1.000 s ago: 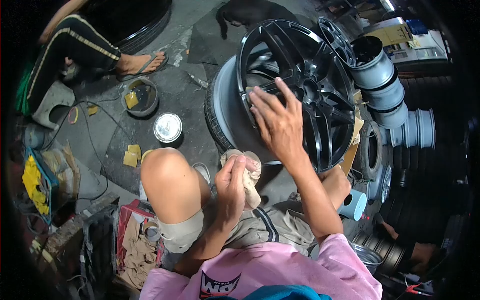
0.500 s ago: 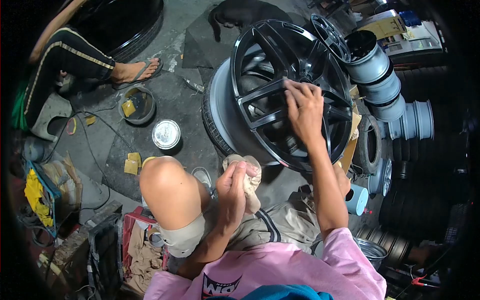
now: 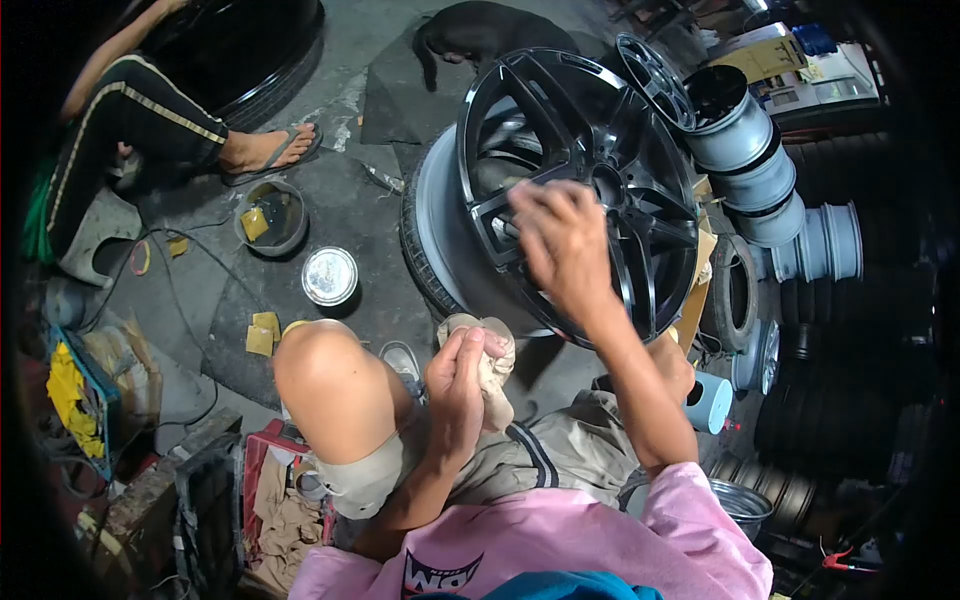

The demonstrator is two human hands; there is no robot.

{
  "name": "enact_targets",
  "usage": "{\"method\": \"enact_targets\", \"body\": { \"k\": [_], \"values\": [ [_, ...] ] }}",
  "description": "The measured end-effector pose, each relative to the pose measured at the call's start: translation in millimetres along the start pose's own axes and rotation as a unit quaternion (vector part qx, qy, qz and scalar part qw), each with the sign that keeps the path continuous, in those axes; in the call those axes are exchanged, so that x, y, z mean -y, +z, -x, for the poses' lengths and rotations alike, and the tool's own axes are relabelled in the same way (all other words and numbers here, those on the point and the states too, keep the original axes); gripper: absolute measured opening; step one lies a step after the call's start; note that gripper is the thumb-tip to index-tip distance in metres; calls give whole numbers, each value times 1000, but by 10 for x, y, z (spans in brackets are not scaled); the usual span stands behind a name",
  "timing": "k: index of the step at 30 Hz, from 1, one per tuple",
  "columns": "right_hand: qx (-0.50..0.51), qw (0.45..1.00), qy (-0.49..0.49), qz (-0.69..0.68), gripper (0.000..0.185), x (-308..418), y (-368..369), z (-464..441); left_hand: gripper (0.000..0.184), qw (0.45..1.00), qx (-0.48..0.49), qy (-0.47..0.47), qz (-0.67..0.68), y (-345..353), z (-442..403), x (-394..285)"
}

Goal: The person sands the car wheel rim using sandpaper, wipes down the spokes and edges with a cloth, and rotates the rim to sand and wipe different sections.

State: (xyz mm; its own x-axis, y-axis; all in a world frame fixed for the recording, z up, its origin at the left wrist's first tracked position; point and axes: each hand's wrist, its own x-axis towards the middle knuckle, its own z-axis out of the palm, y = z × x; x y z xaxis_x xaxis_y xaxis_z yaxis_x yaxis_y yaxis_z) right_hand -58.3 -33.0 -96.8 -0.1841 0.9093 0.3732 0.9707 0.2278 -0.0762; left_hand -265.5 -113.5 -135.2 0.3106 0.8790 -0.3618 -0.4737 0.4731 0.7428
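A glossy black alloy wheel rim (image 3: pixel 607 185) stands tilted in front of me, its spoked face turned up towards me. Over its left spokes is my right hand (image 3: pixel 570 240), smeared by motion. Its fingers reach towards the spoke, but I cannot make out whether anything is under them or whether they touch. My left hand (image 3: pixel 458 385) is closed around a bunched beige cloth (image 3: pixel 497 372), close to my lap and apart from the rim.
A round tin (image 3: pixel 330 276) and a bucket (image 3: pixel 272 240) stand on the floor, near yellowish sandpaper pieces (image 3: pixel 262 335). Silver rims (image 3: pixel 735 135) are stacked at right. A black dog (image 3: pixel 490 30) lies behind the rim. Another person's sandalled foot (image 3: pixel 270 150) rests at upper left.
My right hand has moved left and slightly down across the spokes, away from the area beside the hub. My left hand still grips the cloth.
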Motion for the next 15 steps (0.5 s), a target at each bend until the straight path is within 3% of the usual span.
{"method": "enact_targets", "body": {
  "k": [3, 5, 11, 15],
  "values": [
    [6, 999, 8, 34, 39, -86, -26, -26, 35, 1000, -8, 0, 4, -9, 8, 11],
    [-11, 994, 76, 80, 29, -415, -18, -73, 35, 1000, -6, 9, 11, -39, 35, 30],
    [20, 999, -32, -3, 37, 20, -91, -85, 35, 1000, 2, -21, 13, -4, 12, -22],
    [-17, 993, 110, 44, 28, -595, -24, -73, 35, 1000, -6, 22, -3, -28, 7, 26]
  ]
}}
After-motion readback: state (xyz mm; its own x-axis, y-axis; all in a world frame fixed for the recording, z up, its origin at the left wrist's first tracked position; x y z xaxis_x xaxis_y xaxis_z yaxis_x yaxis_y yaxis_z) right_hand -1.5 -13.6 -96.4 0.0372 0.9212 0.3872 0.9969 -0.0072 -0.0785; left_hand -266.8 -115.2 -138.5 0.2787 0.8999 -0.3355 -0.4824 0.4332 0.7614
